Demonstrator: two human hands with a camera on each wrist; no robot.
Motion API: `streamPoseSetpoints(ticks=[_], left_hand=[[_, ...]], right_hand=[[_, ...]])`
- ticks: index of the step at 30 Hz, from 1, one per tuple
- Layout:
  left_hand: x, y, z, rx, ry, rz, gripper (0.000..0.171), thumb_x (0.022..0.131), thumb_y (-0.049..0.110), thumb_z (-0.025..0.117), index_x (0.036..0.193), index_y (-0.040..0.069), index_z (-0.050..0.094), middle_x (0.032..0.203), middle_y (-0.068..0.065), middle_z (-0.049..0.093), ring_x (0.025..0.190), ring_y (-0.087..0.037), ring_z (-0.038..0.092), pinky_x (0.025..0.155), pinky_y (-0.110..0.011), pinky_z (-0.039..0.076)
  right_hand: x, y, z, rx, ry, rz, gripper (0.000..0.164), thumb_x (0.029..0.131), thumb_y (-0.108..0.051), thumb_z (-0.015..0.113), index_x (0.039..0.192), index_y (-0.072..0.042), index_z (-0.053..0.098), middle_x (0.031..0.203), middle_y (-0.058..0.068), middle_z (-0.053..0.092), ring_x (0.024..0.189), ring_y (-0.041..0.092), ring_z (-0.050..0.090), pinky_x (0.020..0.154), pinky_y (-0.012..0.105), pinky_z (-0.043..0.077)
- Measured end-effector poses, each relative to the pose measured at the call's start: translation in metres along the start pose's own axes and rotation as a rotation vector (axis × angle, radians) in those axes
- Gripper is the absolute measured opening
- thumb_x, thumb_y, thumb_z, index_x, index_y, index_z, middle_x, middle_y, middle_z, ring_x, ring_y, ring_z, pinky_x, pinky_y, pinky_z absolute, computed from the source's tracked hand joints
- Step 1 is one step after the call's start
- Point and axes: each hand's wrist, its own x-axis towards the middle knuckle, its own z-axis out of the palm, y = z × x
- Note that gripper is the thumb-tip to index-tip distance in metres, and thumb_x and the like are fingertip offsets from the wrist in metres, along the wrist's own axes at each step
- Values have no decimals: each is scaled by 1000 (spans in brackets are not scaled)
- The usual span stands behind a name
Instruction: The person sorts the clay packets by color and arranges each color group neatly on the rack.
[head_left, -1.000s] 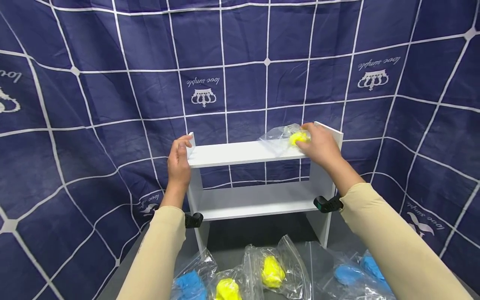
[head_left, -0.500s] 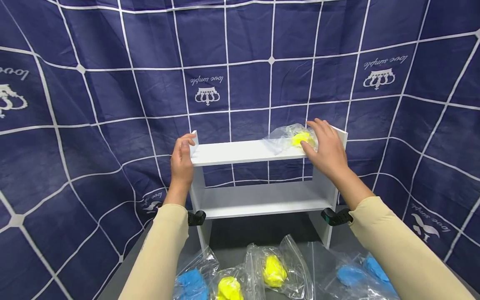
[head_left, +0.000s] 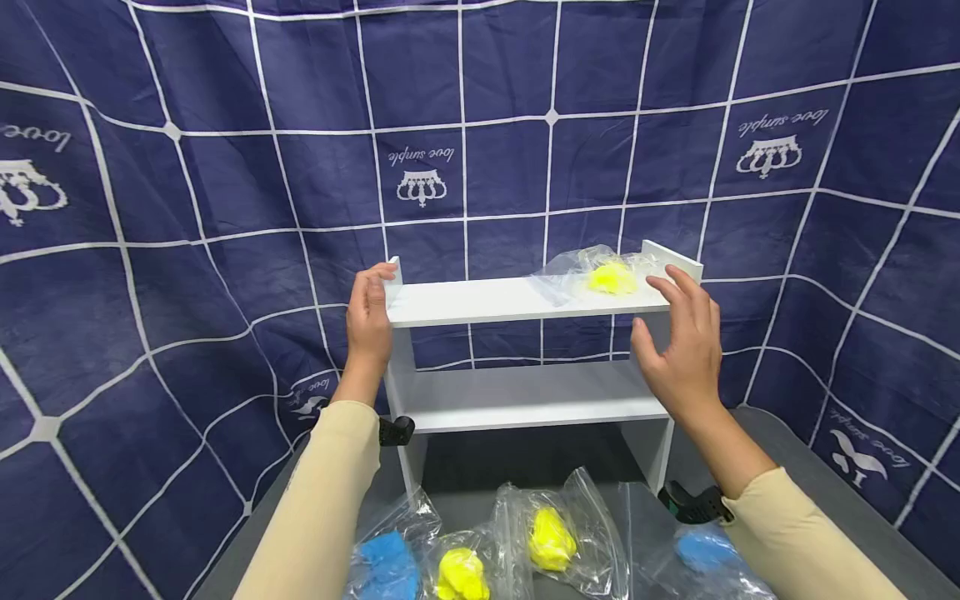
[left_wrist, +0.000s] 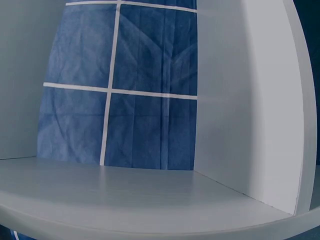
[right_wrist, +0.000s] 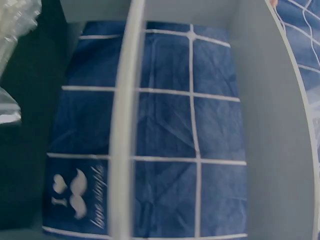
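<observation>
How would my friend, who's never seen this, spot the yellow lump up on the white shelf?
Find the white shelf in front of the blue curtain. Go along its top board toward the right end, near the right hand. There's the yellow lump in a clear bag, the only one up high; two other yellow lumps lie below.

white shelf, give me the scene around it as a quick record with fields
furniture: white shelf on dark table
on top: bagged yellow lump, toward the right end
left hand: grips the shelf's upper left side
right hand: holds nothing, by the shelf's right end
front, left to right: bagged blue lump, two bagged yellow lumps, another bagged blue lump
backdrop: blue cloth, white grid lines
</observation>
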Motion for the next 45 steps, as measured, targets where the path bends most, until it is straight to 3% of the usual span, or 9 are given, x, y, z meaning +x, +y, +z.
streamPoseSetpoints(ticks=[3, 6, 11, 18, 23, 27, 30, 38, 45], left_hand=[[-1, 0, 1, 19, -8, -10, 31, 107, 17, 35, 103, -7, 55, 127, -18, 65, 132, -27, 55, 113, -25, 35], [-1, 0, 2, 28, -6, -5, 33, 108, 20, 34, 102, -7, 54, 128, -18, 65, 132, -27, 55, 112, -24, 35], [-1, 0, 1, 43, -3, -6, 35, 108, 22, 34, 102, -6, 54, 128, -16, 66, 132, -25, 56, 110, -24, 36], [0, 1, 1, 55, 6, -8, 33, 107, 20, 35, 101, -6, 55, 128, -15, 67, 130, -25, 56, 107, -22, 36], [0, 8, 2, 54, 24, 4, 29, 104, 10, 34, 102, -10, 55, 127, -21, 66, 130, -31, 56, 105, -21, 36], [-3, 30, 2, 56, 22, -7, 30, 103, 7, 33, 102, -15, 52, 127, -28, 63, 130, -39, 54, 104, -20, 35], [-4, 43, 2, 60, 15, -21, 31, 103, 9, 32, 102, -16, 51, 126, -30, 62, 130, -39, 54, 104, -19, 35], [-2, 43, 5, 55, 13, -15, 30, 104, 8, 32, 101, -15, 52, 126, -29, 62, 129, -37, 54, 105, -22, 36], [-1, 8, 3, 80, 21, -28, 32, 105, 16, 33, 103, -7, 56, 128, -17, 65, 129, -28, 56, 103, -23, 36]], right_hand=[[-18, -3, -2, 58, 33, -39, 46, 83, -14, 59, 128, -7, 63, 138, 13, 59, 119, 39, 50, 99, 36, 35], [-36, -6, -3, 104, -16, -72, 42, 83, -10, 59, 125, -5, 65, 128, 14, 66, 112, 36, 54, 98, 25, 33], [-71, -8, 4, 82, -206, -124, 40, 83, -5, 63, 123, -8, 66, 120, 10, 69, 106, 29, 58, 92, 37, 38], [-120, -8, 17, 123, -582, -149, 42, 88, -16, 72, 129, -17, 63, 132, 3, 64, 119, 23, 59, 97, 45, 47], [-146, -4, 20, 213, -960, -12, 65, 89, -37, 74, 147, -25, 47, 153, 1, 48, 138, 30, 47, 101, 60, 46], [-161, 2, 23, 255, -1137, 1, 86, 80, -48, 77, 154, -27, 37, 160, 6, 38, 141, 40, 41, 100, 68, 41], [-172, 8, 27, 251, -1168, -39, 96, 73, -53, 80, 155, -28, 36, 160, 8, 39, 140, 42, 42, 100, 68, 40], [-193, 19, 34, 246, -1163, -68, 99, 69, -58, 81, 152, -21, 41, 155, 13, 46, 136, 44, 46, 103, 76, 31], [-205, 17, 35, 208, -1168, -96, 91, 69, -60, 79, 147, -23, 50, 148, 11, 54, 133, 38, 52, 102, 77, 31]])
